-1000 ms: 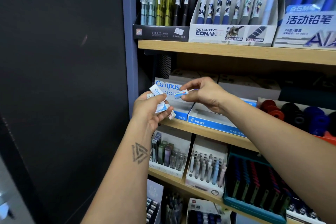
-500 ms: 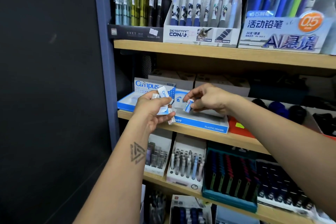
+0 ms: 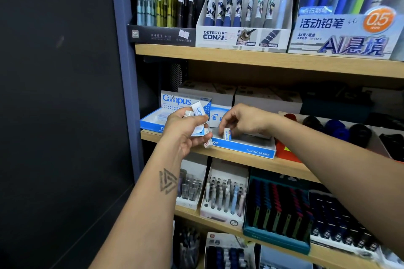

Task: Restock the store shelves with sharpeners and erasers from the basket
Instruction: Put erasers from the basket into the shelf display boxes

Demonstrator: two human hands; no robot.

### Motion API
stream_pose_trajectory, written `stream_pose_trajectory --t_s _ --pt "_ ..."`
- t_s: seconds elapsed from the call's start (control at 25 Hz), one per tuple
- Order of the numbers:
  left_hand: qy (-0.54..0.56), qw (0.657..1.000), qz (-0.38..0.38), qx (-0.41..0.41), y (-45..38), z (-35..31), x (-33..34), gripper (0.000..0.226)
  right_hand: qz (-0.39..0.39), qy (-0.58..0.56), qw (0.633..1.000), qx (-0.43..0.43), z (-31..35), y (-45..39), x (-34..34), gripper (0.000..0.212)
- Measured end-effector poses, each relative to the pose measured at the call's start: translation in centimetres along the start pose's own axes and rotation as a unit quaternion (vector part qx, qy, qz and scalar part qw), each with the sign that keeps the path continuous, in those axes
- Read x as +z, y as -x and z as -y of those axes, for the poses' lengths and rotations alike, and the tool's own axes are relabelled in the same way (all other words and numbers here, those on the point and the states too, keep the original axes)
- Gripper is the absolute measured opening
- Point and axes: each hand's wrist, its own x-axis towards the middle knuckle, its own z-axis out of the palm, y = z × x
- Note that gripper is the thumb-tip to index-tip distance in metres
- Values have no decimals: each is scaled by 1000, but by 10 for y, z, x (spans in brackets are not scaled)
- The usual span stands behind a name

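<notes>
Restocking under way — the right hand (image 3: 244, 121) pinches one eraser (image 3: 227, 133) upright inside the blue display tray (image 3: 247, 148), while at its 9 o'clock the left hand (image 3: 185, 131) grips several erasers (image 3: 199, 111) not yet shelved; no basket visible.

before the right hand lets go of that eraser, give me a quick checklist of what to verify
1. Right hand grip on the Pilot eraser: ok, pinched at its top.
2. Eraser over the Pilot plastic eraser box: ok, its lower end is inside the tray.
3. Eraser touching the tray floor: cannot tell, hidden by the front wall.
4. Eraser upright: ok, standing on end, slightly tilted.
5. Left hand hold on the spare erasers: ok, fingers curled round several.
6. Room in the tray to the right: cannot tell, the right hand covers it.
</notes>
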Motion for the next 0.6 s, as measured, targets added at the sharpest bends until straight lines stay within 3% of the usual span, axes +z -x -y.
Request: stream_pose_trajectory --t_s 0.12,0.2,0.24,0.32,0.4,0.6 --pt "-2 1000 -4 -6 -1 0 -1 17 -63 -26 998 11 7 -6 7 38" --pt "-4 1000 -9 -9 -2 -1 -2 19 -91 26 994 61 12 -11 10 19" --pt "-6 1000 -12 -10 -1 -1 -2 21 -73 72 991 88 16 -11 12 12" --pt "-10 1000 -16 -12 -1 -1 -2 24 -26 145 982 121 22 -11 13 23" --pt "-11 1000 -15 -16 -2 0 -3 25 -27 151 981 122 24 -13 12 20" --pt "-14 999 -22 -20 -8 2 -10 26 -171 188 964 76 11 -26 23 11"
